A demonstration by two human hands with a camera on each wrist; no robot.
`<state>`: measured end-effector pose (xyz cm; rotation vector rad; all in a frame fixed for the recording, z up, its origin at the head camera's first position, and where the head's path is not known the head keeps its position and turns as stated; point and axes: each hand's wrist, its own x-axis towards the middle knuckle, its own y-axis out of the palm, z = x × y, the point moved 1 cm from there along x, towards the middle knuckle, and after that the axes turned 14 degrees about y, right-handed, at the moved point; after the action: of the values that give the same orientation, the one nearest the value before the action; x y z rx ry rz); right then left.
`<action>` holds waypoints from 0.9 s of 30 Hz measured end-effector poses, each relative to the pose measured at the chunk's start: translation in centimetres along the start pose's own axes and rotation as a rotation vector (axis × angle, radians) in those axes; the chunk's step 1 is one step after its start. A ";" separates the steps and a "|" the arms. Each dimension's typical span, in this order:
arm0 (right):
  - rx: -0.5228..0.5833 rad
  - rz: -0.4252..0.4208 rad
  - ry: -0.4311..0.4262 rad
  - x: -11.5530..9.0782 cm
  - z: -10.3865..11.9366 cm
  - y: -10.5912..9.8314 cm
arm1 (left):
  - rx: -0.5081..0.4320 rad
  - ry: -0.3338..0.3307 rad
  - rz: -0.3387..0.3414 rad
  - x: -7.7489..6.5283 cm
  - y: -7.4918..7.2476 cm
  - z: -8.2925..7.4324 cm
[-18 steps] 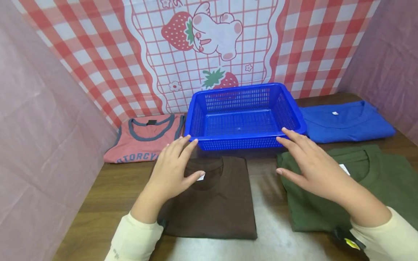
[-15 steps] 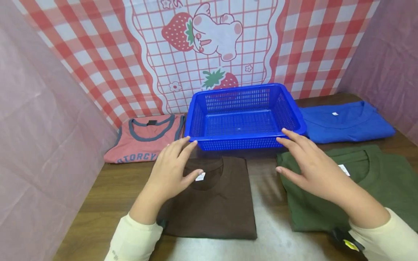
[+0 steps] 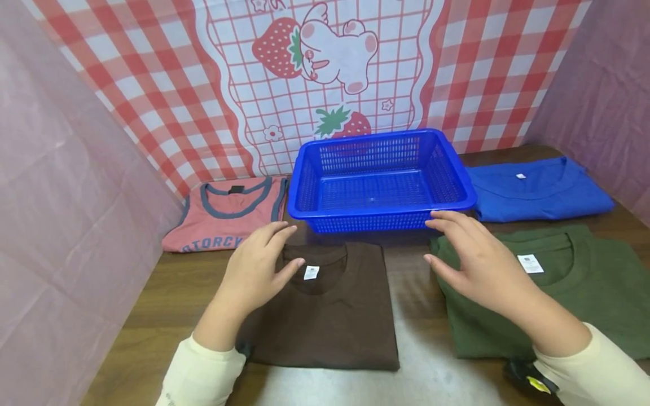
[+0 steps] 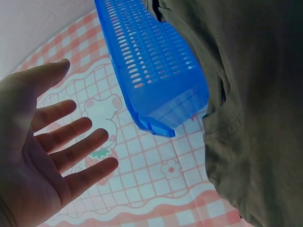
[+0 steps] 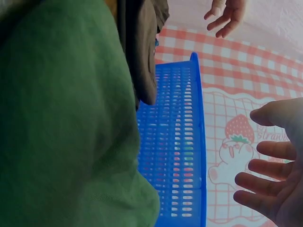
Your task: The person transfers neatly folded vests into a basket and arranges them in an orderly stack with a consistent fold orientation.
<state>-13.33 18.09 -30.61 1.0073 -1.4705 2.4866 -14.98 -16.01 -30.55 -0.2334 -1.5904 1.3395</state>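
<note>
My left hand [image 3: 256, 268] hovers over the left edge of a folded brown T-shirt [image 3: 335, 321], its fingers spread and slightly bent with nothing in them. A white label [image 3: 311, 273] shows at that shirt's neckline. My right hand [image 3: 482, 265] is held over the left part of a folded dark green T-shirt [image 3: 548, 316], fingers relaxed and holding nothing. Its fingertips overlap the front rim of a blue plastic basket [image 3: 381, 220] in the head view. Both wrist views show the palms bare, the left hand [image 4: 61, 146] and the right hand [image 5: 279, 165] with fingers apart.
A folded pink T-shirt [image 3: 223, 225] with grey trim and lettering lies left of the basket. To the right lies a folded blue T-shirt [image 3: 543, 197]. All rest on a wooden table [image 3: 147, 327] before a red checked cloth [image 3: 152, 73], with pink curtains [image 3: 66, 197] at the sides.
Both hands have drawn back slightly toward the body, the left also a little leftward. More of both labels on the brown and green shirts shows. The shirts and basket have not moved.
</note>
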 end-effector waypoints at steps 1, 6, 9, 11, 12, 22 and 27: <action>0.002 -0.002 0.003 0.0 0.1 0.1 | 0.001 -0.004 -0.001 -0.1 0.0 0.0; 0.030 -0.011 0.003 -0.3 0.3 0.6 | 0.018 -0.034 0.012 -0.8 -0.2 0.1; 0.035 -0.005 0.002 -0.4 0.5 1.0 | 0.028 -0.055 0.025 -1.2 -0.3 0.1; 0.028 0.016 0.006 -0.5 0.6 1.3 | 0.032 -0.065 0.034 -1.4 -0.3 0.1; 0.026 0.028 0.008 -0.6 0.6 1.5 | 0.030 -0.070 0.038 -1.5 -0.3 0.1; 0.006 0.117 0.004 -1.0 1.2 2.8 | 0.014 -0.109 0.072 -2.4 0.1 0.3; 0.007 0.153 -0.004 -1.1 1.5 3.6 | 0.017 -0.151 0.109 -3.0 0.1 0.7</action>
<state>-13.09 15.22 -33.41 0.9351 -1.5986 2.5957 -14.16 -18.46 -32.24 -0.2157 -1.7119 1.4835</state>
